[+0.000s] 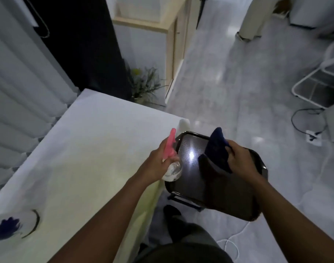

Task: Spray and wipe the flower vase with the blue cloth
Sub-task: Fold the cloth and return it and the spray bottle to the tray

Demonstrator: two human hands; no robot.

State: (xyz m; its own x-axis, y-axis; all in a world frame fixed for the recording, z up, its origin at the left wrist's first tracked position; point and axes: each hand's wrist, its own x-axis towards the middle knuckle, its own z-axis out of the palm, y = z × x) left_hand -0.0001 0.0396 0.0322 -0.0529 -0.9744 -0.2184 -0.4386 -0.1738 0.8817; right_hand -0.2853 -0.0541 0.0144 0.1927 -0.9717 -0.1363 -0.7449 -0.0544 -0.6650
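One flower vase (13,225) shows at the lower left edge of the frame, white with a dark blue flower painted on it and a dark rim, partly cut off by the frame; it stands on the white tabletop (82,149), well apart from both hands. One blue cloth (217,149) is bunched in the grip of the right hand (240,160), right of the frame's centre, its dark folds standing up above the fingers and hanging down below them. One spray bottle (171,158) sits in the grip of the left hand (156,166), just left of centre: a pink trigger head pointing up and away, a clear rounded body below, with the fingers wrapped around its neck. Both hands hover over or beside one dark tray (228,202), which lies just beside the right edge of the tabletop and carries a bright glare spot between the two hands. Whether the bottle or the cloth touches the tray cannot be told. Two bare forearms reach in from the bottom of the frame. Beyond the tabletop, at upper centre, one green plant (145,84) stands on the pale floor (228,82) next to a light wooden cabinet (171,44). One white wire rack (318,82) shows at the right edge, with a black cable (300,120) below it.
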